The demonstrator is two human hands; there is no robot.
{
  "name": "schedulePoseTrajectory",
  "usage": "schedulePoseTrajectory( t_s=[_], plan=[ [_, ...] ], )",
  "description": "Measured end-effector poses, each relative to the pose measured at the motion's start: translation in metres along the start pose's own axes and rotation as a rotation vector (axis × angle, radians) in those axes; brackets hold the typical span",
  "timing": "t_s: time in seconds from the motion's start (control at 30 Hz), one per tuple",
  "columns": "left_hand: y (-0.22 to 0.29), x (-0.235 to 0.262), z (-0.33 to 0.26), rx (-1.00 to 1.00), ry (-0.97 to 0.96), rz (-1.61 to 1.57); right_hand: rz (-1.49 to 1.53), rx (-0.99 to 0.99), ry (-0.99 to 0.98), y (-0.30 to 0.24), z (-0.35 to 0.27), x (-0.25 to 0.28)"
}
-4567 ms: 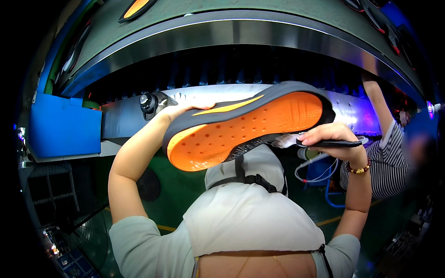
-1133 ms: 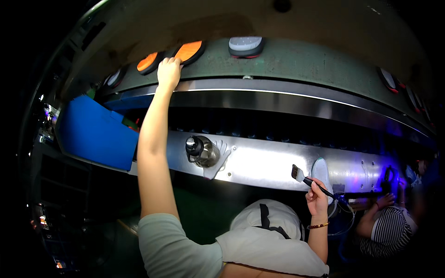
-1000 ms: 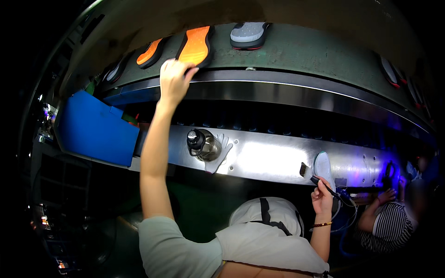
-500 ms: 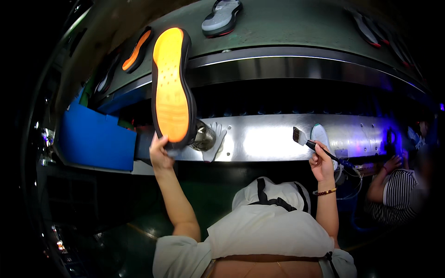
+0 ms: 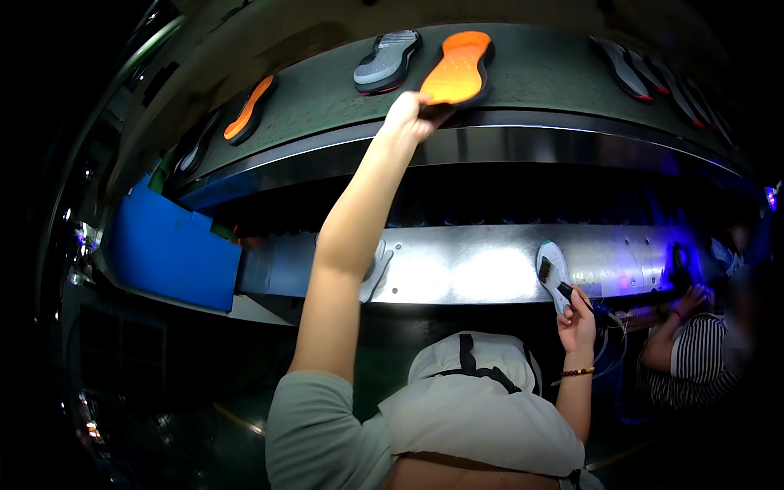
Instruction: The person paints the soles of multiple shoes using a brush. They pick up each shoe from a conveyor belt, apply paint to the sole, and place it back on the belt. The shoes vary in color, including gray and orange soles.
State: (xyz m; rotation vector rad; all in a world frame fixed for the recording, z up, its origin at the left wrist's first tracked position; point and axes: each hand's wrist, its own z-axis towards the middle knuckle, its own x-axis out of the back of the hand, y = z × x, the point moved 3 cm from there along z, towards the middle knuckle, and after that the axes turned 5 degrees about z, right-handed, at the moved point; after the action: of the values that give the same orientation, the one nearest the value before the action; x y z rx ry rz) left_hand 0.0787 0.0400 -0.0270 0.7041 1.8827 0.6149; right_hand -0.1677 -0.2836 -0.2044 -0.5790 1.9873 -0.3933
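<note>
A dim factory hall: a curved green conveyor belt (image 5: 531, 73) arcs overhead above a polished steel rail (image 5: 572, 147), with a brightly lit steel panel (image 5: 474, 273) below. A blue bin (image 5: 171, 249) sits at left; violet light glows at right over a dark green floor (image 5: 204, 425).

The orange sole (image 5: 457, 69) lies tread up on the green belt (image 5: 531, 82), lengthwise across it, heel at the near edge, just right of a grey sole (image 5: 385, 61). The brush (image 5: 555, 282) points bristles up-left, below the belt.
</note>
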Motion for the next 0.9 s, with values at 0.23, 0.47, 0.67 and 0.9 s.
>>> schedulePoseTrajectory(
  t_s=[0.23, 0.47, 0.67, 0.9],
  plan=[
    [0.044, 0.021, 0.047, -0.283, 0.204, -0.059, 0.047, 0.116, 0.093, -0.019, -0.016, 0.037],
    [0.073, 0.050, 0.005, -0.379, 0.383, 0.009, 0.021, 0.062, 0.078, -0.019, -0.007, 0.032],
    [0.017, 0.071, -0.076, -0.302, 0.086, -0.062, 0.009, 0.118, 0.022, -0.032, 0.007, 0.018],
    [-0.040, 0.088, -0.127, -0.190, -0.293, 0.073, -0.152, 0.186, -0.072, -0.045, 0.019, -0.015]
  ],
)
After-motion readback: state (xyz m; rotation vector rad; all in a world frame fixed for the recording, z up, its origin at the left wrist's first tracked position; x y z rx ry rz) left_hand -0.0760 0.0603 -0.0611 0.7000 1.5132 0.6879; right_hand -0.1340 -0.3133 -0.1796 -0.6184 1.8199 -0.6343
